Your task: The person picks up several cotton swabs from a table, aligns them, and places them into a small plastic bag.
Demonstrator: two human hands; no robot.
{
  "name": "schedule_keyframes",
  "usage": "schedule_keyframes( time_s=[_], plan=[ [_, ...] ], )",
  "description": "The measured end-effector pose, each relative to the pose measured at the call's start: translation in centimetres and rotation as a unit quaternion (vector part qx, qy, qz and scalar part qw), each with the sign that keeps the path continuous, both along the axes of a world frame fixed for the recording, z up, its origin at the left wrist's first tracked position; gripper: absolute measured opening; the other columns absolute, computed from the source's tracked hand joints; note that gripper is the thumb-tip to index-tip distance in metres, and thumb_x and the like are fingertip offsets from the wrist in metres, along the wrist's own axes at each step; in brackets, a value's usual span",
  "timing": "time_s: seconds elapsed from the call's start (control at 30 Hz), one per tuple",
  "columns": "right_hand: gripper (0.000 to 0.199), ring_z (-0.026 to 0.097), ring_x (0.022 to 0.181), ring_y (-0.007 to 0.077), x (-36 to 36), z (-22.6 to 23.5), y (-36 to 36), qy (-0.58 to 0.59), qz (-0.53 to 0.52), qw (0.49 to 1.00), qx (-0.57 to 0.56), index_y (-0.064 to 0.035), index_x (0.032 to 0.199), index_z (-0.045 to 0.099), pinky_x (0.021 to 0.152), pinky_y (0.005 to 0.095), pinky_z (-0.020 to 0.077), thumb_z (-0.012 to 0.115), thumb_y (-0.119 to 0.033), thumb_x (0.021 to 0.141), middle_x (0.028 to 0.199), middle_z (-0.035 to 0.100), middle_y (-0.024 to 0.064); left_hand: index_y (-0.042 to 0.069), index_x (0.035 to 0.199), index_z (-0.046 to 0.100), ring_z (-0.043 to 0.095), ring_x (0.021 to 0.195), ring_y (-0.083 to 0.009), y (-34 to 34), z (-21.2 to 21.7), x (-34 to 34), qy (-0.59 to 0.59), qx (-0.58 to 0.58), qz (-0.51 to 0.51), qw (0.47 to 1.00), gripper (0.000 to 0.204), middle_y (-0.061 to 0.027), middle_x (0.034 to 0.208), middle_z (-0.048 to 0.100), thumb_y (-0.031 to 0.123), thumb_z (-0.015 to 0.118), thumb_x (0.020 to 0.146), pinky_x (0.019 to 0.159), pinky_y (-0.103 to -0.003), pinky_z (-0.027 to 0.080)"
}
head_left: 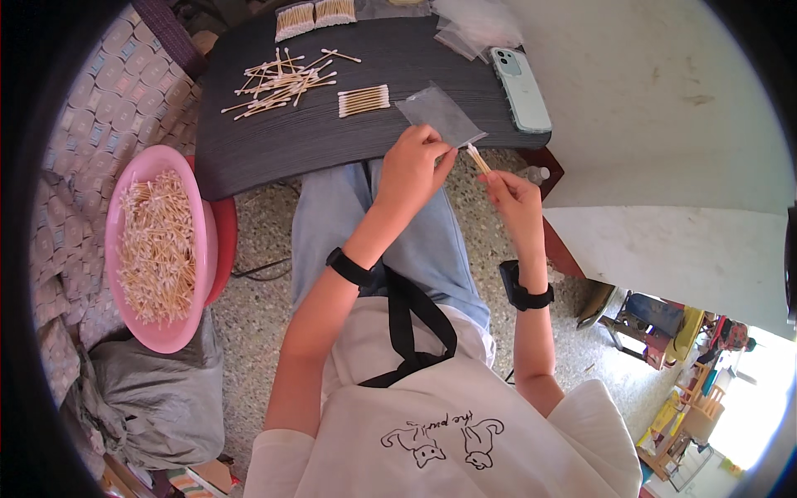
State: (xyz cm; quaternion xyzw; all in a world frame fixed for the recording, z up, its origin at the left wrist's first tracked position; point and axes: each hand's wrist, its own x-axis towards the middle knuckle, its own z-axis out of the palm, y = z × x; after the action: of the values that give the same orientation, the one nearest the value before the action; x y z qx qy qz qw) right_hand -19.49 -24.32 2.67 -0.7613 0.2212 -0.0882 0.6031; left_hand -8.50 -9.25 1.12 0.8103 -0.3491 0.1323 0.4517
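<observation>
My left hand [413,170] pinches the near edge of a small clear plastic bag [438,114] lying over the front of the dark board [274,141]. Just to its right, my right hand [515,199] grips a small bundle of wooden cotton swabs [477,158], whose tips point at the bag's opening. On the board beyond lie a neat bundle of swabs [364,100] and a loose scattered pile of swabs [282,81]. Both wrists wear black bands.
A pink basin [195,220] full of swabs sits at my left on a patterned cloth. A pale green phone [520,87] lies at the board's right edge, with packed swab bags [314,17] and spare clear bags [477,29] at the back. A grey sack [149,398] lies below the basin.
</observation>
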Motion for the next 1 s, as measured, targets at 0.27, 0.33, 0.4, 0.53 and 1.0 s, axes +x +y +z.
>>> schedule_keyframes(
  time_s=[0.27,0.33,0.4,0.53,1.0],
  plan=[
    [0.023,0.040,0.056,0.0024,-0.4,-0.3,0.4,-0.002,0.007,1.000,0.027,0.0017,0.092,0.070,0.049,0.0198,0.0295,0.057,-0.018,0.094,0.062,0.048,-0.0053,0.002,0.073,0.068,0.056,0.060,-0.0166,-0.3,-0.3,0.6,0.092,-0.064,-0.014,0.994,0.011,-0.0052,0.071,0.059,0.009,0.077,0.070,0.055,-0.028,0.044],
    [0.024,0.039,0.055,0.0021,-0.2,0.1,0.7,-0.004,0.011,0.999,0.052,0.0015,0.092,0.070,0.048,0.0197,0.0290,0.058,-0.019,0.094,0.062,0.048,-0.0056,0.002,0.071,0.068,0.054,0.058,-0.0148,-0.3,-0.3,0.8,0.108,-0.073,-0.019,0.991,0.012,-0.0045,0.070,0.058,0.008,0.077,0.069,0.054,-0.027,0.042],
    [0.026,0.038,0.052,0.0016,0.0,0.6,1.1,0.030,0.002,0.996,0.078,0.0017,0.092,0.070,0.047,0.0193,0.0274,0.057,-0.021,0.094,0.061,0.048,-0.0057,0.003,0.071,0.067,0.050,0.057,-0.0129,-0.2,-0.4,1.0,0.132,-0.098,-0.031,0.986,0.012,-0.0033,0.068,0.056,0.007,0.078,0.067,0.052,-0.026,0.040],
    [0.026,0.037,0.050,0.0013,0.3,1.3,1.2,0.041,-0.008,0.993,0.115,0.0028,0.092,0.069,0.045,0.0189,0.0259,0.057,-0.020,0.094,0.061,0.048,-0.0057,0.003,0.070,0.067,0.047,0.056,-0.0120,-0.3,-0.3,0.9,0.130,-0.079,-0.026,0.988,0.013,-0.0026,0.066,0.054,0.007,0.079,0.066,0.052,-0.026,0.038],
    [0.024,0.037,0.052,0.0009,2.3,0.7,1.4,0.015,0.040,0.986,0.162,0.0017,0.097,0.066,0.045,0.0178,0.0246,0.056,-0.020,0.095,0.065,0.047,-0.0056,0.003,0.079,0.063,0.060,0.087,-0.0183,0.1,0.1,0.1,0.105,-0.143,-0.106,0.978,0.014,-0.0051,0.092,0.060,0.005,0.075,0.073,0.075,-0.028,0.046]
  ],
)
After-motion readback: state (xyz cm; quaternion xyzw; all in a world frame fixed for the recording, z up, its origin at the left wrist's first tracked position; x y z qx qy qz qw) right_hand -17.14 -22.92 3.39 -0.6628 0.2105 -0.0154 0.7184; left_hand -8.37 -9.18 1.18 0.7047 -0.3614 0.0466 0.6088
